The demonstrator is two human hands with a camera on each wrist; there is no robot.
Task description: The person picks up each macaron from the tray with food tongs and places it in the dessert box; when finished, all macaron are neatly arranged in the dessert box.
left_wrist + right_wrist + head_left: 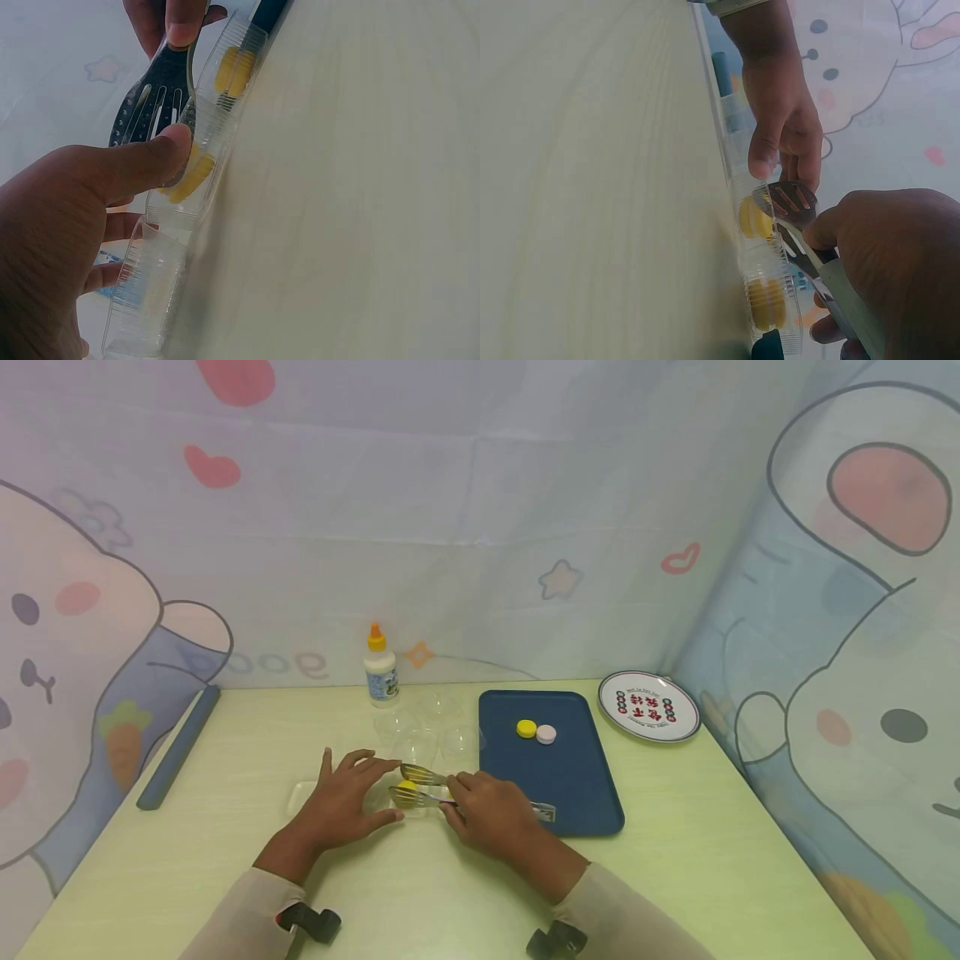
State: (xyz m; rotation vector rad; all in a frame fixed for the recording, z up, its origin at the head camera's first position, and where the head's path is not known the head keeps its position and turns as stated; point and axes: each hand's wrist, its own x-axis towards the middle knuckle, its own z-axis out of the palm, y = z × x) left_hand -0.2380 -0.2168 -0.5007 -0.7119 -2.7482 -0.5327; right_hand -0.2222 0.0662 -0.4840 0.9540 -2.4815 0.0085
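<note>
My right hand (491, 810) grips metal tongs (431, 800) with slotted heads, which reach left over a clear plastic box. Between the heads shows a yellow macaron (407, 788), low in the box (196, 196). My left hand (341, 802) is spread around this box, index fingertip by the far tong head and thumb at the near side. In the left wrist view the thumb overlaps a tong head. A second yellow macaron (768, 304) sits in the compartment to the right. Another clear compartment (146, 300) is at the left, partly behind the left hand.
A blue tray (555, 785) holds a yellow macaron (527, 728) and a pale pink macaron (546, 734). Behind the boxes lie clear domed plastic pieces (459, 740) and a glue bottle (382, 675). A printed plate (649, 706) stands back right; a blue-grey roll (180, 747) lies left.
</note>
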